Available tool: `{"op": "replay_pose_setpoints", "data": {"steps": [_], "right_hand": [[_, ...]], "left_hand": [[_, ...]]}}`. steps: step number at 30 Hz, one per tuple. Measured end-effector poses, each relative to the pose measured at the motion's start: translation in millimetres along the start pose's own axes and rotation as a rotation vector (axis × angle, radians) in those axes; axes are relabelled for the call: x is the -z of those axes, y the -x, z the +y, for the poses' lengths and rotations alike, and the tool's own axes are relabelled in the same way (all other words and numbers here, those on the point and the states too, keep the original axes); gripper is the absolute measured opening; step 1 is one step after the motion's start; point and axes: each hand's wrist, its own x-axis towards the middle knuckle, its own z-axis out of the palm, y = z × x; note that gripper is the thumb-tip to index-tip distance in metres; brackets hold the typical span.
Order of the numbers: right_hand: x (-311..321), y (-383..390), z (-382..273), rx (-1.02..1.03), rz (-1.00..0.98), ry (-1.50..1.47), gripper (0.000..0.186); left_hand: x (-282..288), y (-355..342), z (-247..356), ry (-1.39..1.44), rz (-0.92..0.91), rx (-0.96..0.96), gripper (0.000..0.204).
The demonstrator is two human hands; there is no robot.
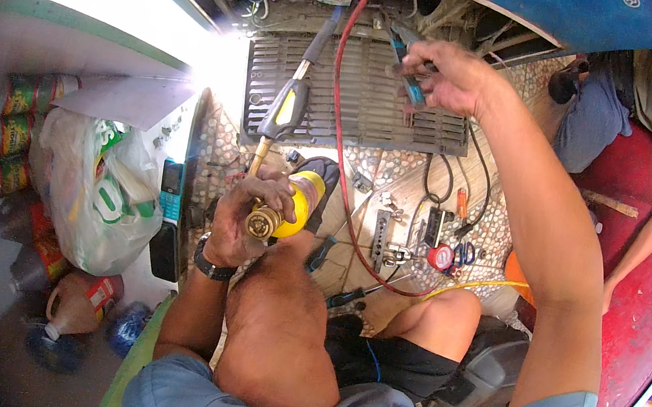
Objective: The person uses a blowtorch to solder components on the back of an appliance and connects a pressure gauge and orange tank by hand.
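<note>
My left hand (pixel 235 219), with a black watch at the wrist, is closed around the brass lower end of a gas torch (pixel 282 114). The torch has a dark grip, and its burner tube points up at the opening beneath the blue panel. A yellow cylinder (pixel 305 203) sits beside the same hand. My right hand (pixel 449 77) is raised over the slatted grille, somewhat blurred, with its fingers closed around blue-handled pliers (pixel 414 91). The pliers' jaws reach toward the open machinery (pixel 290 4); what they touch is not distinct.
A red hose (pixel 340 111) runs from the machinery down to the floor. Near my knees lie a red gauge (pixel 440 258), scissors, screwdrivers and a yellow hose (pixel 476 285). At left are a plastic bag (pixel 94 195) and bottles. Another person sits at right by a red surface (pixel 638 299).
</note>
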Motion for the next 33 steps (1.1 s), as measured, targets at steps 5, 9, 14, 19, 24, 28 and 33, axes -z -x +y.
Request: {"op": "replay_pose_setpoints", "data": {"steps": [5,9,14,19,24,28,33], "right_hand": [[-3,-13,-31,-0.052,-0.112,0.005,0.024],[-17,-2,-41,-0.045,-0.062,0.005,0.026],[-17,-9,-48,-0.075,-0.012,-0.005,0.027],[-20,-17,-49,-0.021,0.055,0.01,0.03],[-16,-30,-40,-0.039,0.066,0.03,0.032],[-33,-23,-26,0.013,0.141,0.011,0.036],[-36,-33,-16,-0.067,-0.015,-0.198,0.038]], "left_hand": [[-2,2,5,0.012,-0.012,-0.005,0.054],[5,5,5,-0.028,-0.004,-0.002,0.057],[4,5,5,0.013,0.012,0.013,0.053],[0,3,11,0.014,0.015,0.042,0.046],[4,3,6,0.039,0.005,0.017,0.049],[9,4,2,0.042,-0.014,0.031,0.054],[8,0,0,0.058,-0.038,0.032,0.054]]}}
